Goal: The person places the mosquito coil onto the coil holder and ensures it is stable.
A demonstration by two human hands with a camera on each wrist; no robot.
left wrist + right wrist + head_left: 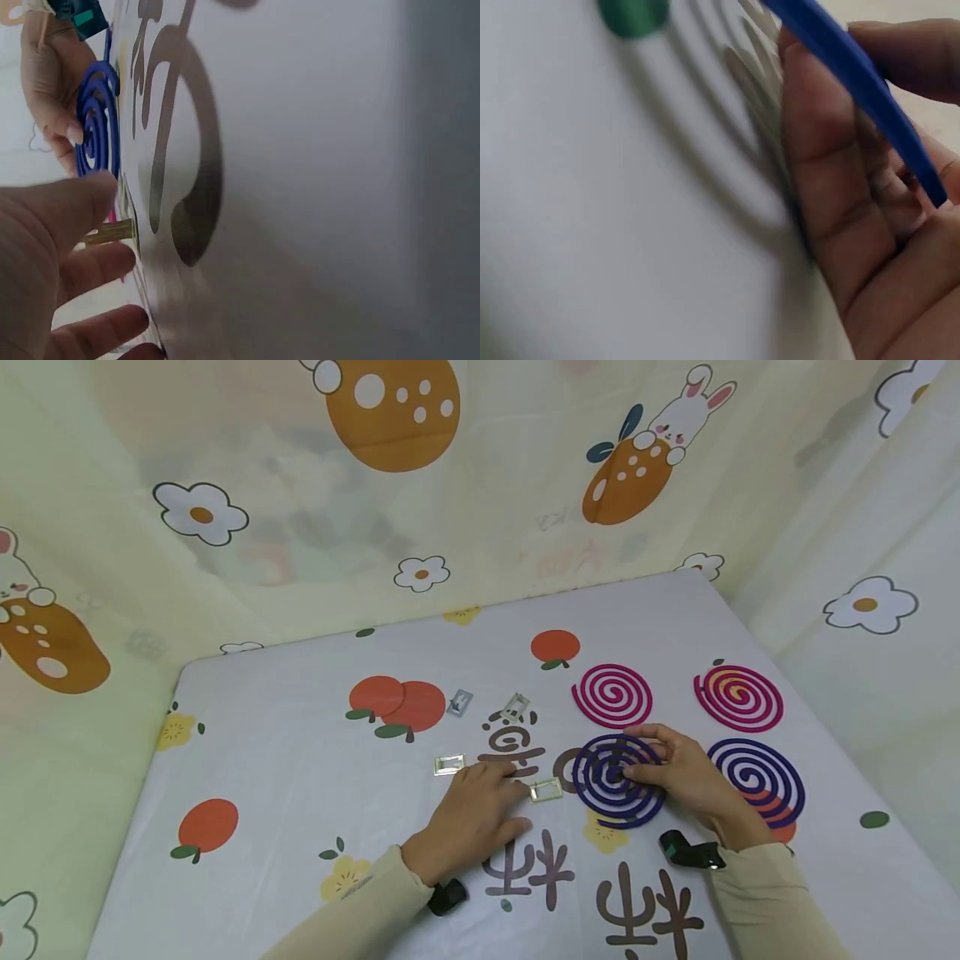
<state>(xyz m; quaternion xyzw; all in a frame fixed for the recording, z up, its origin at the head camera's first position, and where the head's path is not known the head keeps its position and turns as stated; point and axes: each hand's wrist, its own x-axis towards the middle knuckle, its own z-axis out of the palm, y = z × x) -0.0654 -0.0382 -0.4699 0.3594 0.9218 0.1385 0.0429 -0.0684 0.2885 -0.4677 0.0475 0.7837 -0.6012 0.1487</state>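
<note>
My right hand (pixel 686 777) pinches a dark blue mosquito coil (pixel 600 806) near its centre, thumb on top and fingers beneath. The right wrist view shows the edge of this blue coil (pixel 877 97) raised off the cloth, its shadow below. My left hand (pixel 476 810) rests low over the table, fingers spread and relaxed. Beside its fingertips lies a metal coil stand (pixel 546 790). In the left wrist view, the stand's upright tab (pixel 112 231) shows between thumb and forefinger, without a clear grip on it. Another metal stand (pixel 449 765) lies left of that hand.
Two pink coils (pixel 612 695) (pixel 738 697) lie behind my right hand, and a second blue coil (pixel 757 781) lies to its right. Two more metal stands (pixel 460 702) (pixel 515 707) lie farther back. A patterned cloth (pixel 285 827) covers the table; printed curtains hang behind.
</note>
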